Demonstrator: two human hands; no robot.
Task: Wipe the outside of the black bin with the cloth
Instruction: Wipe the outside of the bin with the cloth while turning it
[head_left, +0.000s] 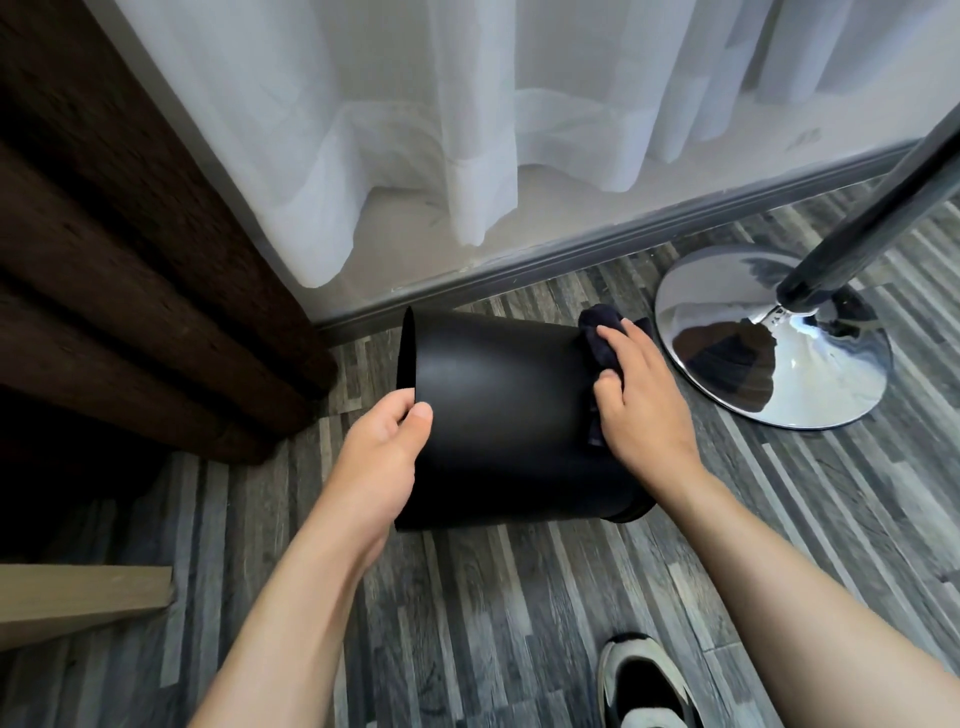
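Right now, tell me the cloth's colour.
The cloth is dark navy, nearly black, seen in the head view under the right hand.

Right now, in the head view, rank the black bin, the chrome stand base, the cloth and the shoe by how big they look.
1. black bin
2. chrome stand base
3. shoe, cut off by the frame and nearer the camera, so unsure
4. cloth, mostly hidden under the right hand

Bare forearms, no sleeves; black-and-white sneaker (647, 686) with a grey toe.

text: none readable | labels: none | numbers: none
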